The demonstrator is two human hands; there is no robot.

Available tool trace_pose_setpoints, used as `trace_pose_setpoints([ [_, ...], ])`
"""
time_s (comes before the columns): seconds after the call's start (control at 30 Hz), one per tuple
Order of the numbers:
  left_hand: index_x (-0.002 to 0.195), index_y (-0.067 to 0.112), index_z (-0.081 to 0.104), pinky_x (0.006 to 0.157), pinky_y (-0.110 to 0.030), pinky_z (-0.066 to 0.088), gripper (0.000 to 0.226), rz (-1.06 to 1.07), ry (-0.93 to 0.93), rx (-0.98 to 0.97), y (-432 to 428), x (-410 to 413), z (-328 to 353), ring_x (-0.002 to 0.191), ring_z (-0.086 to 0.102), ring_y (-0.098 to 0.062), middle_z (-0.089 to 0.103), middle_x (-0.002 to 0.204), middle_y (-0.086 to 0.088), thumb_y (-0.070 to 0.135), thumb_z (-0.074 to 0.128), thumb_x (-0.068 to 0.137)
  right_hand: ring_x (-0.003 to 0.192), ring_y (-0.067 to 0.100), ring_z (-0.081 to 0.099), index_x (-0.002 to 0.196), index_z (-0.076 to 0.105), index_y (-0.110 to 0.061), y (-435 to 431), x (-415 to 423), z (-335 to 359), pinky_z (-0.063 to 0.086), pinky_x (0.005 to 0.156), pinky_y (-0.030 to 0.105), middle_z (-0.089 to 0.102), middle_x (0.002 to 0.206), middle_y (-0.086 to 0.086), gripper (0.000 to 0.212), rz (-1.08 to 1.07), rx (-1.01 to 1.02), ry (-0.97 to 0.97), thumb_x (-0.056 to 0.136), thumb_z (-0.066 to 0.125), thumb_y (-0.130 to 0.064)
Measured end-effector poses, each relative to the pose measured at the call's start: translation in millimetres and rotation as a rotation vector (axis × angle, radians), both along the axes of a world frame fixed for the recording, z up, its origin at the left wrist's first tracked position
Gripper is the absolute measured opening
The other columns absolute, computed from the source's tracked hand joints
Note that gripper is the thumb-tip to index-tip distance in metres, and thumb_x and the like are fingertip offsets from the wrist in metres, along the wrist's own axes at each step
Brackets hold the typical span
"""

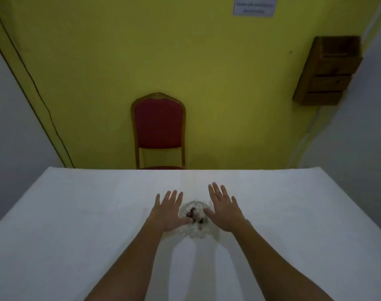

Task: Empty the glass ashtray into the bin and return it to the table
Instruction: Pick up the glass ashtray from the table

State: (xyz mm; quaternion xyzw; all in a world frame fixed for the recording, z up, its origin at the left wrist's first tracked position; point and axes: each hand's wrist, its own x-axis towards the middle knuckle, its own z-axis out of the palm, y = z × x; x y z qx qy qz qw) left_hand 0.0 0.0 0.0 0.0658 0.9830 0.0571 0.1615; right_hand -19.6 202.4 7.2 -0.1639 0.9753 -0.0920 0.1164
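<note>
Head view. A glass ashtray [195,220] sits on the white-clothed worktop [76,213], near the middle of its width and on the near half, directly in front of the person. Dark debris [195,215], probably ash and butts, lies in its bowl, so the emptying step is judged not yet done. The left hand [169,210] and the right hand [224,210] flank the ashtray, palms down and fingers spread; neither is closed on anything. The left thumb [186,220] and the right thumb [208,212] reach over the ashtray's rim area; whether they touch the glass cannot be told from this view.

Handling, as a judgement: the ashtray looks thick and moulded, hence rigid, fairly heavy for its size, smooth to the grip and liable to chip or shatter if dropped. Its clear body is hard to read against the pale cloth, so the rim's exact outline is uncertain. The sound hold is on the outer wall at two opposite sides, thumbs over the rim and fingers beneath or against the wall, kept level so the loose contents stay in until over the bin. The cloth may drag or wrinkle if the piece is slid instead of lifted.

No bin is in view. A red chair [158,127] stands beyond the far edge of the worktop against a yellow wall [207,72].
</note>
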Motion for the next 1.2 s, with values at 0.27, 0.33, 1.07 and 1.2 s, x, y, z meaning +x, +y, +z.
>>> trace_pose_setpoints([
  [0.27, 0.152, 0.014, -0.008, 0.119, -0.052, -0.009, 0.120, -0.068, -0.049, -0.015, 10, 1, -29, 0.150, -0.009, -0.023, -0.007, 0.163, -0.004, 0.089, 0.029, 0.066, 0.149, 0.023, -0.017, 0.153, -0.010, -0.017, 1, 2, -30, 0.002, 0.120, 0.051, -0.018, 0.162, 0.000, 0.092, 0.024, 0.087, -0.100, 0.090, 0.031, -0.069],
  [0.33, 0.153, 0.011, -0.007, 0.119, -0.051, -0.009, 0.119, -0.062, -0.026, 0.017, 12, 1, -33, 0.150, -0.009, -0.023, -0.006, 0.163, -0.004, 0.084, 0.041, 0.072, 0.149, 0.023, -0.018, 0.153, -0.010, -0.017, 2, 1, -33, 0.001, 0.121, 0.051, -0.017, 0.162, 0.000, 0.107, 0.026, 0.098, -0.128, 0.077, 0.026, -0.083],
  [1.07, 0.153, 0.015, 0.007, 0.120, -0.046, -0.013, 0.128, -0.072, 0.055, 0.171, 6, -4, -43, 0.150, -0.002, -0.017, 0.014, 0.162, 0.001, 0.077, 0.066, 0.058, 0.151, 0.017, 0.001, 0.154, 0.006, -0.015, 10, -8, -51, -0.004, 0.122, 0.048, 0.014, 0.163, -0.001, 0.122, 0.137, -0.038, -0.068, 0.066, 0.070, -0.069],
  [1.2, 0.152, 0.015, 0.010, 0.120, -0.045, -0.012, 0.126, -0.053, 0.062, 0.242, 6, -3, -45, 0.150, 0.001, -0.016, 0.018, 0.161, -0.001, 0.074, 0.069, 0.057, 0.151, 0.016, 0.004, 0.153, 0.012, -0.018, 11, -4, -54, -0.003, 0.122, 0.047, 0.021, 0.161, -0.003, 0.120, 0.072, -0.134, -0.069, 0.062, 0.077, -0.064],
])
